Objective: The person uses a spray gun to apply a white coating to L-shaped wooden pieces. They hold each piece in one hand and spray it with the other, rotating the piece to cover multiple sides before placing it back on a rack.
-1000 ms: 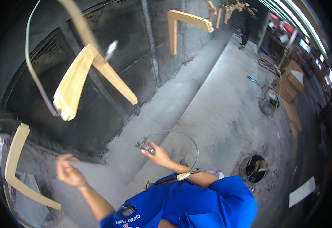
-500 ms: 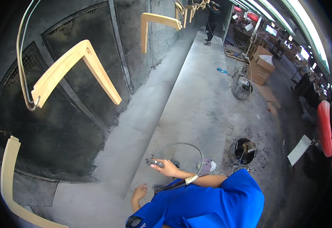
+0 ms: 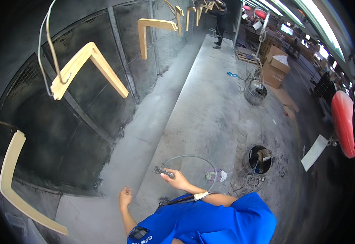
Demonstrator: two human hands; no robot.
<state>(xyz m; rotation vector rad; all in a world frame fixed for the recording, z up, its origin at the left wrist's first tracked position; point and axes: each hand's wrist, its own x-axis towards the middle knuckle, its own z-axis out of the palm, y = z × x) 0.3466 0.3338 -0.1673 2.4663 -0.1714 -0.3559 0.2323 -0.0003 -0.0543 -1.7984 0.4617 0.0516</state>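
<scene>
Dark wall (image 3: 75, 146) on L, grey floor (image 3: 197, 105) alongside. Bent wood frames (image 3: 157, 23) hang in a row; mid frame (image 3: 78, 61) on wire hook, lower frame (image 3: 8, 175) far L, both untouched. Lower one looks paler; can't tell which are finished, so prob. part-way, rest unclear. L hand (image 3: 125, 197) part-open, seemingly empty; R hand (image 3: 177, 179) wrapped round gun (image 3: 164, 172), pointing L.

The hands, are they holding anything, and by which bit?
The right hand holds a metal spray gun by the end nearer the wrist; the left hand looks empty.
</scene>
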